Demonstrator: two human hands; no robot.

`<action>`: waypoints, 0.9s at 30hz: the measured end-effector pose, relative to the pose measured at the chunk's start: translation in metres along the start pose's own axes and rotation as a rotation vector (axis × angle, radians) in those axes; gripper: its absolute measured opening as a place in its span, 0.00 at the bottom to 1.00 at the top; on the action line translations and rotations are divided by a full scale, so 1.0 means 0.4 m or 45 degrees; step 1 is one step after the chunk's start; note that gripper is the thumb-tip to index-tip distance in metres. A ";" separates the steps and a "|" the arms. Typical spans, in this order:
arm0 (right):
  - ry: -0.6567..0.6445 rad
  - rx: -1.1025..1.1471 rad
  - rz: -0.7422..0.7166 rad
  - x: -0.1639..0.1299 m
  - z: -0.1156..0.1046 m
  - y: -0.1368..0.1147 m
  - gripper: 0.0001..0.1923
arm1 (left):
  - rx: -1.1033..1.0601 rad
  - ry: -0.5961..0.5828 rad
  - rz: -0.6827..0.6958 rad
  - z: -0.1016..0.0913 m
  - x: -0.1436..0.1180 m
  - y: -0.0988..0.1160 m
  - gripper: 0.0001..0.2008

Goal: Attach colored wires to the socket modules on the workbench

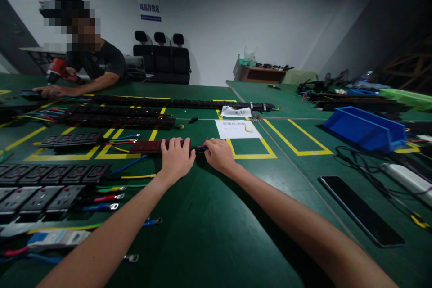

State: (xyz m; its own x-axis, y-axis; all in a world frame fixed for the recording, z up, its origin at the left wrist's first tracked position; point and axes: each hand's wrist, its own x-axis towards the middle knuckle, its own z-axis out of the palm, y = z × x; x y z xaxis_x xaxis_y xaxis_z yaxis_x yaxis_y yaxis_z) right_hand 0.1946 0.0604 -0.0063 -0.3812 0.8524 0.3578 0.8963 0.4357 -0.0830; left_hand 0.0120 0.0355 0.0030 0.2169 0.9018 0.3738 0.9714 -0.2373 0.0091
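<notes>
My left hand (177, 156) lies over the right end of a dark red strip (145, 146), with its fingers curled on it and the thumb toward the right. Dark wires (199, 148) come out of that end, and my right hand (219, 153) pinches them just beyond it. Left of the strip is a black socket strip (72, 139) with blue, red and yellow leads ending in ring terminals. Several more socket strips (56, 173) are laid out nearer me on the left. Behind my right hand are printed white paper (232, 129) and a small yellow wire piece.
A co-worker (96, 60) at the far left holds a red power drill (57, 71). Long black strips (135, 100) run across the green table (216, 234). On the right are a blue bin (364, 130), a phone (359, 209), black cables and a white power strip (408, 180).
</notes>
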 end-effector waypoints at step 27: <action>0.004 0.021 0.003 -0.001 0.003 0.000 0.13 | -0.002 -0.001 -0.001 0.001 0.000 0.000 0.25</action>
State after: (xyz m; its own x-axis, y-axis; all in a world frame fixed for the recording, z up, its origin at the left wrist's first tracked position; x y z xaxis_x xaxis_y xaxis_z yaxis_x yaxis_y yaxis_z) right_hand 0.1945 0.0603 -0.0075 -0.3785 0.8525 0.3606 0.8933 0.4384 -0.0989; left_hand 0.0120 0.0355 0.0027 0.2160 0.9025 0.3727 0.9714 -0.2371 0.0112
